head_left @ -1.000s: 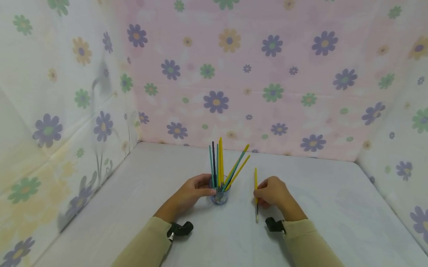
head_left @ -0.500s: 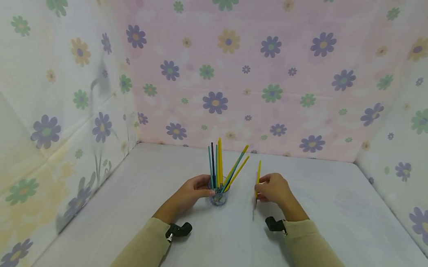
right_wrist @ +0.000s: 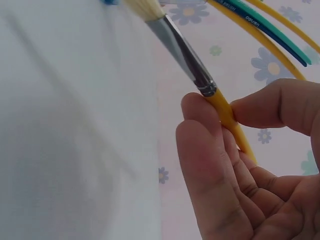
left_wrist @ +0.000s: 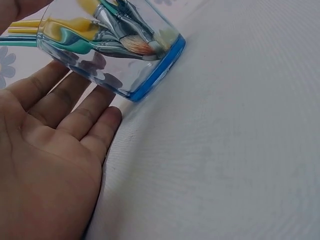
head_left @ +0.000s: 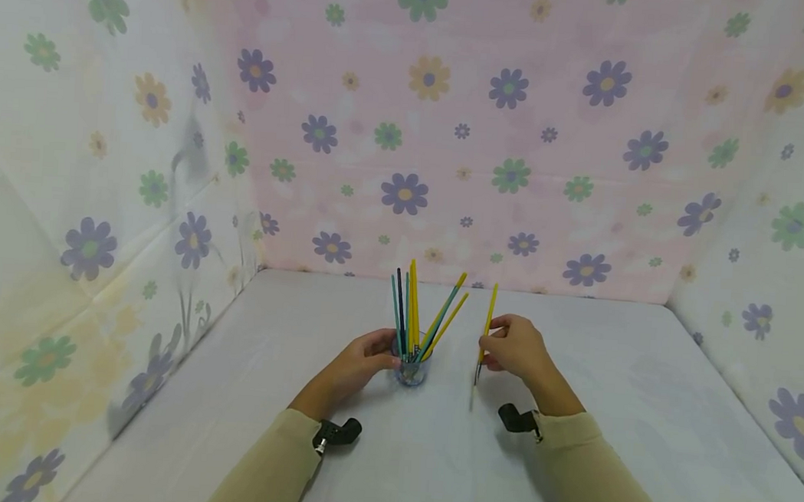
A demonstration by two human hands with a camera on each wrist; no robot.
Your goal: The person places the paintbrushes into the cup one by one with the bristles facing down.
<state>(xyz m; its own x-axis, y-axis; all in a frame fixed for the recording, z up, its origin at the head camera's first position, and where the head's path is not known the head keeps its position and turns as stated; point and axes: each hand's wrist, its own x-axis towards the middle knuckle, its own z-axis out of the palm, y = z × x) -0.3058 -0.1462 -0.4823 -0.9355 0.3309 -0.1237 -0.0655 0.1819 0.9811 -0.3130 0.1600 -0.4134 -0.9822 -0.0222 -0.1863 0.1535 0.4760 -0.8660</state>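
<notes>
My left hand (head_left: 353,365) holds a clear glass cup (head_left: 411,374) from its left side, thumb in front and fingers behind. In the left wrist view the cup's thick blue base (left_wrist: 160,72) shows, with brush heads (left_wrist: 135,45) inside it. Several paintbrushes (head_left: 415,305) with yellow, teal and dark handles lean in the cup, handle ends up. To the right of the cup, my right hand (head_left: 520,354) pinches a yellow-handled paintbrush (head_left: 490,312) between thumb and fingers. Its pale bristles (right_wrist: 145,7) point down, and its metal ferrule (right_wrist: 185,52) shows in the right wrist view.
A white cloth (head_left: 416,467) covers the table. Pink flowered fabric (head_left: 463,155) hangs behind, with white flowered fabric (head_left: 121,211) on the left side and more on the right. Black camera mounts (head_left: 339,431) sit at both wrists.
My right hand has risen slightly with the paintbrush, whose handle end has swung up and right while the bristles moved left. My left hand stays at the cup.
</notes>
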